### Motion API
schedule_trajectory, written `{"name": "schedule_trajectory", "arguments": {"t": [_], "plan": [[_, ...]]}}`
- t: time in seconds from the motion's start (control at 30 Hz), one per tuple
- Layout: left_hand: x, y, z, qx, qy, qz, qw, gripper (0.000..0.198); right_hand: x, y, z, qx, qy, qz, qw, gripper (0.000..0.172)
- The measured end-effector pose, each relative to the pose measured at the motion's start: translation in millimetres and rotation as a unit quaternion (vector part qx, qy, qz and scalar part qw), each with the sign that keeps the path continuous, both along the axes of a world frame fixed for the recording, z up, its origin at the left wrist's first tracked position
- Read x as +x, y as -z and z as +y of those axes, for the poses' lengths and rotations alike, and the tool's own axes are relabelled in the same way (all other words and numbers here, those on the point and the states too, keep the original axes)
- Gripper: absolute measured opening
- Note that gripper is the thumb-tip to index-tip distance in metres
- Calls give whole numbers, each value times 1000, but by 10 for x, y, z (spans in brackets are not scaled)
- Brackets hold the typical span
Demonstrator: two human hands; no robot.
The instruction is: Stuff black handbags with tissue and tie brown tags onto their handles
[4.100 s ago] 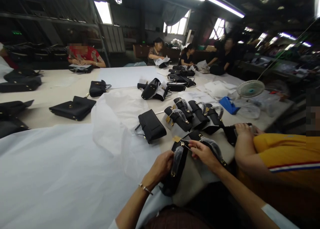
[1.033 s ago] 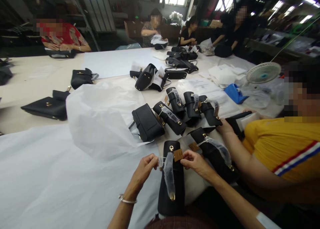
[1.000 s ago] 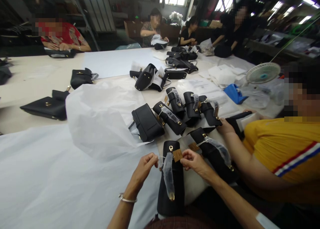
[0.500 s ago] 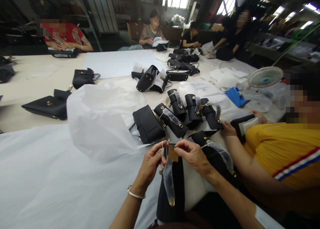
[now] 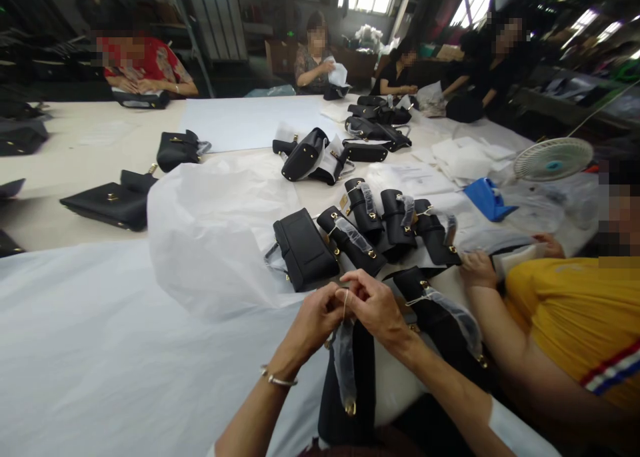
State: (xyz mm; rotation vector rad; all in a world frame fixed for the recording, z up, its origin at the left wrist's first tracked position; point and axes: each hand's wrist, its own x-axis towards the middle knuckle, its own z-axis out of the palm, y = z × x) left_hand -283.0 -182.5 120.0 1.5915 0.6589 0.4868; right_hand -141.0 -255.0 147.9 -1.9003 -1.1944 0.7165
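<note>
Above a black handbag (image 5: 363, 377) close to my body, my two hands meet with fingertips pinched together. A thin white string (image 5: 346, 302) is looped between them. My left hand (image 5: 320, 317) is closed on it from the left, and my right hand (image 5: 375, 307) is closed on it from the right. Below them, the bag's handle is wrapped in clear plastic (image 5: 344, 364) and ends in a gold fitting (image 5: 351, 409). My fingers mostly hide the tag. Just right of my right hand lies another black handbag (image 5: 447, 327) with a plastic-wrapped handle.
Several black bags (image 5: 306, 249) lie ahead of my hands. Crumpled white sheeting (image 5: 200, 244) covers the table to the left. At the right, a co-worker in a yellow shirt (image 5: 560, 310) sits close, near a fan (image 5: 553, 158) and a blue object (image 5: 487, 199). Other people work across the table.
My hands have come together, with the right one shifting left to meet the left at the string. The brown tag, visible before, is now mostly covered. The view has turned slightly left.
</note>
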Motion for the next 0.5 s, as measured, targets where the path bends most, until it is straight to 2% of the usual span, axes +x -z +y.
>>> {"name": "schedule_trajectory", "arguments": {"t": [0.1,0.17,0.27,0.37,0.4,0.43,0.5], "plan": [[-41,138,3,-110,-79,-26,990,14,26,192,-73,4,75,119,990,43],[-112,242,-27,-151,-149,-49,976,17,53,350,-175,-27,91,180,979,44],[-186,310,-105,-137,-249,-78,956,18,79,554,-357,-73,41,191,978,33],[-100,246,-135,-81,-340,-131,928,17,75,637,-496,-93,40,212,972,36],[-32,225,-122,-97,-370,-164,909,17,67,632,-530,-92,57,217,970,39],[48,218,-99,-146,-395,-204,883,18,54,614,-561,-88,72,214,970,39],[214,279,-46,-307,-424,-268,809,22,5,556,-629,-72,90,188,975,38]]}}
